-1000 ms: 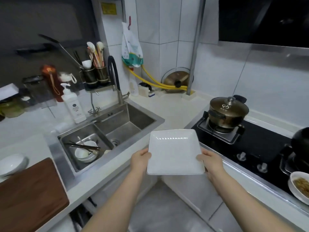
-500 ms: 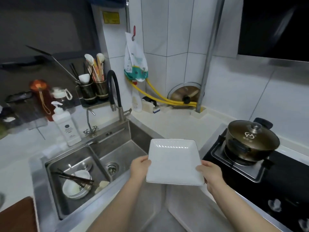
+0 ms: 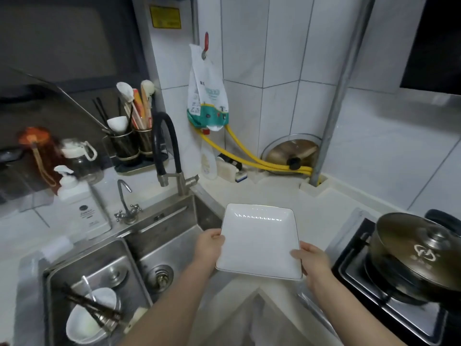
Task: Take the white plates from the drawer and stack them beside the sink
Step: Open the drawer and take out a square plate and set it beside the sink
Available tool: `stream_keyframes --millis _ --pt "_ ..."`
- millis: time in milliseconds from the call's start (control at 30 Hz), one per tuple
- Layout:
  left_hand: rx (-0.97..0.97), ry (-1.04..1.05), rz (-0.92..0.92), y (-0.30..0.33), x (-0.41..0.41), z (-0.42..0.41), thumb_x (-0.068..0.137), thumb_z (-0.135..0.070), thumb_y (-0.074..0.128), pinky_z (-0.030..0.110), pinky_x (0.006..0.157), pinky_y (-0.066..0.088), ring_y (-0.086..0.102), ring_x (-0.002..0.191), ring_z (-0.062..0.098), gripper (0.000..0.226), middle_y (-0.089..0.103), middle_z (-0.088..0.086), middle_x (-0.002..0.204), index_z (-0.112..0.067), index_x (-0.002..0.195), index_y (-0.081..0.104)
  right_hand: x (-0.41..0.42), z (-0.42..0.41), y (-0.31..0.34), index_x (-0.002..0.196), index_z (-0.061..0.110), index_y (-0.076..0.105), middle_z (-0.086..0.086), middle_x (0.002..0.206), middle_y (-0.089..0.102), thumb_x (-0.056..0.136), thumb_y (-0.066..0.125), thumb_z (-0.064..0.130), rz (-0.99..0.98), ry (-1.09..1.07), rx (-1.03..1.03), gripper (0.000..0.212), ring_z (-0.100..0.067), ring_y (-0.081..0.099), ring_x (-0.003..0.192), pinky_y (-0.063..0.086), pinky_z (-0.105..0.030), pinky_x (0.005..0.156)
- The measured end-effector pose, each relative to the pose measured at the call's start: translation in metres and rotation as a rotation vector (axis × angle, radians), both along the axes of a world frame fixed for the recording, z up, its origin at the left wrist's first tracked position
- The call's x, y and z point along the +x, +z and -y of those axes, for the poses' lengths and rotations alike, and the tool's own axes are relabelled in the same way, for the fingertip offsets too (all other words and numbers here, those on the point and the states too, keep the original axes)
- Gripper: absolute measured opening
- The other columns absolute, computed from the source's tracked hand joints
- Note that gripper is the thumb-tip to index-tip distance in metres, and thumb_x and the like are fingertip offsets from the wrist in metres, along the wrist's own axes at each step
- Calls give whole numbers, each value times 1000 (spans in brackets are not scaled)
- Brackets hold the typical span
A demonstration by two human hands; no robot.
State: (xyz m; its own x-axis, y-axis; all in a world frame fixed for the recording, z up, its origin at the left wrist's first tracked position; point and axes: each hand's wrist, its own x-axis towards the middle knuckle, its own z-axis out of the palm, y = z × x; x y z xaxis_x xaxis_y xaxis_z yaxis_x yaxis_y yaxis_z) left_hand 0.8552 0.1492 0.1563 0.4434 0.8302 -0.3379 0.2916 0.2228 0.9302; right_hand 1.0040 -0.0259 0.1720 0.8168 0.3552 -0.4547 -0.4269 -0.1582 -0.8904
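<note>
Two hands carry one white plate (image 3: 259, 239) level, above the counter (image 3: 279, 193) corner between sink (image 3: 172, 236) on the left and stove (image 3: 354, 258) on the right. Left hand (image 3: 208, 248) pinches the left edge, thumb on top; right hand (image 3: 310, 260) pinches the near-right corner the same way. No stack visible on the counter yet. Risks: the plate's left edge overhangs the sink basin, so a slipped thumb likely drops it in, near the bowl (image 3: 92, 318) and chopsticks (image 3: 92, 305). Drifting right, it could knock the pot (image 3: 419, 253). Setting down too far left could leave it teetering on the sink rim.
</note>
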Motion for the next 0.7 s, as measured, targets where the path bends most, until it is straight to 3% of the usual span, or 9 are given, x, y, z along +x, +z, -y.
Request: stream_keyframes --millis 67,133,200,333,400,467,500,700 --pt "34 47 -28 -3 15 -9 86 1 49 35 81 51 63 84 24 28 72 17 99 -2 105 69 17 -13 -6 101 -13 62 -35 88 62 78 52 -14 -13 9 -13 25 -19 47 61 36 -20 52" --pt "54 86 -71 -8 30 -19 89 1 49 37 86 52 63 91 26 28 70 18 104 0 110 67 32 -27 -11 99 -10 65 -26 76 61 77 55 -10 -12 34 -25 25 -18 43 57 33 -21 50" --pt "65 114 -99 -13 44 -29 90 2 49 25 72 49 59 88 22 28 68 15 99 2 112 66 47 -39 -15 94 -3 70 -8 70 60 76 58 -7 8 61 -38 21 -18 47 58 36 -24 53" --pt "83 79 -127 -19 67 -49 91 3 45 5 55 40 55 88 16 33 67 15 107 -1 118 64 73 -60 -28 94 -11 65 -24 70 53 78 59 -3 35 89 -71 19 -19 46 74 36 -30 66" --pt "91 71 -141 -21 77 -60 90 4 43 9 64 46 56 91 19 36 66 16 115 -2 118 64 82 -70 -34 94 -8 67 -13 72 54 80 60 1 27 71 -87 17 -20 45 74 37 -31 67" --pt "103 72 -157 -22 87 -72 90 4 42 25 86 48 60 100 26 37 65 17 119 -4 118 65 88 -80 -38 100 -3 69 -6 80 59 83 61 3 8 50 -82 20 -22 50 76 41 -33 69" --pt "112 65 -169 -22 93 -79 90 4 41 29 90 46 61 103 27 38 66 16 119 -5 119 65 91 -84 -39 102 -1 69 -6 82 61 84 61 3 -4 43 -71 20 -24 52 76 43 -33 69" --pt "147 -8 -187 -30 130 -132 93 3 41 29 98 42 56 117 29 37 62 13 126 -5 123 62 105 -116 -48 101 -1 67 -13 78 59 85 57 -4 -113 -33 -42 19 -26 49 67 44 -31 59"
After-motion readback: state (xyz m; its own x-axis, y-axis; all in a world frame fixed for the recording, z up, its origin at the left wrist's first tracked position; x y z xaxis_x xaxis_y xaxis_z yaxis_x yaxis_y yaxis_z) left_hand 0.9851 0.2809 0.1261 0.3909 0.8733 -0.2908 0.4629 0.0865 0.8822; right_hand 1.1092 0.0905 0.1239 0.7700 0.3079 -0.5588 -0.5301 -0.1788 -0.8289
